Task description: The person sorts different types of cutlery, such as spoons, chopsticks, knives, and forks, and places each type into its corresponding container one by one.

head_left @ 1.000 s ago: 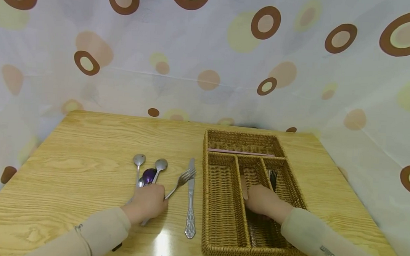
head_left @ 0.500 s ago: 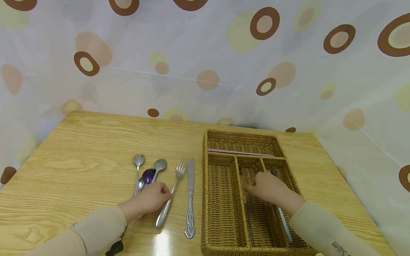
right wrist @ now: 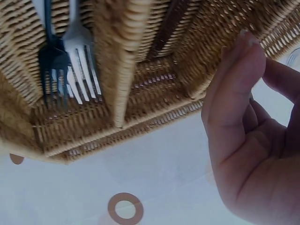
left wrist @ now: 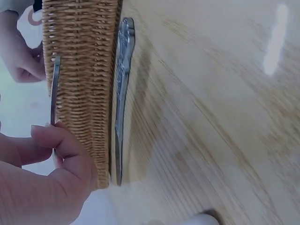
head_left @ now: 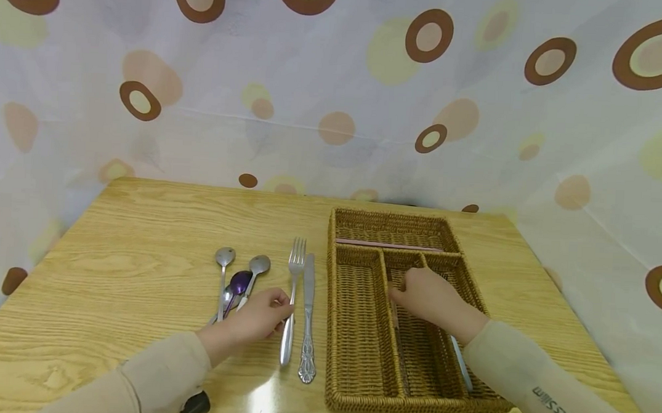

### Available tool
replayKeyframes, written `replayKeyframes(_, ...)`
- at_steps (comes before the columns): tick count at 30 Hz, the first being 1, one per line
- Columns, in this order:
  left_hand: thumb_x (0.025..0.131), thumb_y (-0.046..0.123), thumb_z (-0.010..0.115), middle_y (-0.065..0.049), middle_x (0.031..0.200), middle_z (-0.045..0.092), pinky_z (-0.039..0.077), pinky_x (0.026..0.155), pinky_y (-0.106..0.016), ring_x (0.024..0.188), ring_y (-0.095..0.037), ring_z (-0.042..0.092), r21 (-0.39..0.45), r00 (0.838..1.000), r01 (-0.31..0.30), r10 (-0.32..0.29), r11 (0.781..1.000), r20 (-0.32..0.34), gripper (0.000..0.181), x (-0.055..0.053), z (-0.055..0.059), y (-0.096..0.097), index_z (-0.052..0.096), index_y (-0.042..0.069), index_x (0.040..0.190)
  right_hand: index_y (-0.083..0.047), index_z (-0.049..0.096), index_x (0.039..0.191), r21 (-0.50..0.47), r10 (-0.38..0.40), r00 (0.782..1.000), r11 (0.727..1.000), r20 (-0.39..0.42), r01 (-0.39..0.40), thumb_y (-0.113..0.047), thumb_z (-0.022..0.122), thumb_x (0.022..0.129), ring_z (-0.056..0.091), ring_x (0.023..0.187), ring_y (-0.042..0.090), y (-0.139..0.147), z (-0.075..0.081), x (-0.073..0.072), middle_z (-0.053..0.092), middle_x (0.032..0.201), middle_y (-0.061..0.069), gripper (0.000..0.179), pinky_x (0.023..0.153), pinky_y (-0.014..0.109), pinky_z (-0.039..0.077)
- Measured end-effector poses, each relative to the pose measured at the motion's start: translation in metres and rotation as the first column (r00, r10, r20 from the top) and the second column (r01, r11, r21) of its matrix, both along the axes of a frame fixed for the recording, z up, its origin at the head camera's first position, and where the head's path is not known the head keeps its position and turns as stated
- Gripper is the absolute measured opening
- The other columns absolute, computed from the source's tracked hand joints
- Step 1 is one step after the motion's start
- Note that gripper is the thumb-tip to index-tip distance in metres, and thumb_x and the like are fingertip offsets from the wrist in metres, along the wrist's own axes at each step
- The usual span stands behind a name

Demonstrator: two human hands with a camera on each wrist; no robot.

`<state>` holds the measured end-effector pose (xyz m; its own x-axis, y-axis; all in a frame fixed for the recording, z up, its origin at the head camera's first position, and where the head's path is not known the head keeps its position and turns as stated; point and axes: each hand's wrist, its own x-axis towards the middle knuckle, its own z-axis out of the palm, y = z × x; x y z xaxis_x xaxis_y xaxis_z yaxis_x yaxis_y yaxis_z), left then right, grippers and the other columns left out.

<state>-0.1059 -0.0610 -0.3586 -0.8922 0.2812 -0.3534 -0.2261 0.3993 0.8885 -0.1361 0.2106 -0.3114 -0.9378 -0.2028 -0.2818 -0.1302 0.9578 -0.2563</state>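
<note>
My left hand pinches a silver fork by its handle, tines pointing away from me. In the left wrist view the fork's handle is seen edge-on between thumb and fingers. Just right of it a silver table knife with an ornate handle lies along the wicker cutlery tray. Over the tray's middle compartment is my right hand; the right wrist view shows its fingers bent loosely, holding nothing. A brown strip lies in that compartment. The right compartment holds a dark fork and a silver fork.
Left of the fork lie several spoons, among them a purple spoon and two silver-coloured ones, a left spoon and a right spoon. A thin pink stick lies in the tray's back compartment. A patterned sheet hangs behind the wooden table.
The left hand has moved right with the fork, which swung from tilted right to nearly upright beside the knife. The right hand has risen and moved slightly away within the tray.
</note>
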Motion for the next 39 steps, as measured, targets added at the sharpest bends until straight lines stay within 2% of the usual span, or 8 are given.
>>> replayKeyframes(10, 0.095, 0.011, 0.047, 0.000, 0.065, 0.048, 0.042, 0.056, -0.023, 0.058, -0.010, 0.045, 0.056, 1.000, -0.011, 0.011, 0.998, -0.015, 0.011, 0.004, 0.013, 0.018, 0.050, 0.002, 0.090, -0.018, 0.036, 0.048, -0.038, 0.038, 0.999, 0.999, -0.019, -0.039, -0.027, 0.053, 0.094, 0.023, 0.038, 0.007, -0.023, 0.014, -0.001, 0.026, 0.041, -0.007, 0.050, 0.044, 0.022, 0.030)
replayKeyframes(15, 0.095, 0.012, 0.047, 0.002, 0.063, 0.047, 0.035, 0.052, -0.020, 0.053, -0.008, 0.039, 0.091, 1.000, -0.005, 0.007, 0.996, -0.026, 0.012, 0.005, 0.017, 0.028, 0.050, 0.003, 0.089, -0.018, 0.036, 0.048, -0.067, 0.036, 0.999, 0.997, 0.001, -0.036, -0.034, 0.050, 0.095, 0.026, 0.038, 0.008, -0.039, 0.018, -0.001, 0.029, 0.041, -0.006, 0.052, 0.046, 0.023, 0.034)
replayKeyframes(21, 0.094, 0.014, 0.048, 0.003, 0.060, 0.044, 0.033, 0.052, -0.021, 0.056, -0.010, 0.043, 0.126, 0.996, 0.011, 0.001, 0.992, -0.091, 0.013, 0.005, 0.020, 0.044, 0.050, 0.003, 0.089, -0.018, 0.035, 0.050, -0.154, 0.017, 0.999, 0.988, 0.039, -0.010, -0.044, 0.050, 0.094, 0.026, 0.040, 0.008, -0.056, 0.020, -0.002, 0.029, 0.043, -0.006, 0.053, 0.045, 0.023, 0.031)
replayKeyframes(24, 0.094, 0.014, 0.048, 0.004, 0.058, 0.042, 0.031, 0.049, -0.021, 0.052, -0.008, 0.039, 0.135, 0.991, 0.040, -0.022, 0.990, -0.133, 0.013, 0.006, 0.020, 0.051, 0.050, 0.002, 0.091, -0.018, 0.034, 0.050, -0.193, 0.005, 0.998, 0.981, 0.058, 0.006, -0.045, 0.050, 0.093, 0.025, 0.041, 0.008, -0.063, 0.020, -0.004, 0.028, 0.044, -0.006, 0.053, 0.044, 0.022, 0.026)
replayKeyframes(28, 0.092, 0.014, 0.049, 0.005, 0.057, 0.040, 0.028, 0.046, -0.021, 0.049, -0.007, 0.034, 0.125, 0.983, 0.076, -0.053, 0.989, -0.178, 0.014, 0.007, 0.020, 0.059, 0.051, 0.001, 0.092, -0.017, 0.037, 0.051, -0.226, 0.005, 0.995, 0.974, 0.102, 0.019, -0.040, 0.052, 0.093, 0.027, 0.039, 0.008, -0.068, 0.018, -0.006, 0.032, 0.043, -0.005, 0.051, 0.042, 0.022, 0.027)
replayKeyframes(32, 0.091, 0.011, 0.049, 0.004, 0.056, 0.041, 0.028, 0.046, -0.021, 0.048, -0.007, 0.036, 0.132, 0.977, 0.087, -0.058, 0.987, -0.206, 0.011, 0.008, 0.022, 0.064, 0.050, 0.000, 0.089, -0.013, 0.049, 0.053, -0.270, -0.008, 0.989, 0.962, 0.149, 0.048, -0.028, 0.052, 0.095, 0.037, 0.038, 0.009, -0.071, 0.017, -0.006, 0.043, 0.043, -0.001, 0.044, 0.041, 0.022, 0.033)
replayKeyframes(36, 0.094, 0.014, 0.048, 0.004, 0.055, 0.041, 0.028, 0.044, -0.021, 0.046, -0.007, 0.034, 0.147, 0.978, 0.113, -0.083, 0.983, -0.193, 0.015, 0.009, 0.022, 0.066, 0.050, 0.001, 0.089, -0.009, 0.056, 0.059, -0.277, -0.012, 0.984, 0.959, 0.180, 0.063, -0.021, 0.048, 0.097, 0.044, 0.039, 0.011, -0.070, 0.017, -0.007, 0.052, 0.048, 0.005, 0.041, 0.042, 0.024, 0.040)
replayKeyframes(39, 0.096, 0.020, 0.045, 0.002, 0.060, 0.048, 0.029, 0.045, -0.022, 0.047, -0.007, 0.035, 0.139, 0.981, 0.122, -0.098, 0.983, -0.168, 0.022, 0.009, 0.021, 0.064, 0.052, 0.001, 0.088, -0.008, 0.056, 0.060, -0.276, -0.006, 0.978, 0.959, 0.207, 0.064, -0.019, 0.046, 0.097, 0.045, 0.040, 0.011, -0.067, 0.017, -0.007, 0.052, 0.047, 0.004, 0.040, 0.042, 0.024, 0.041)
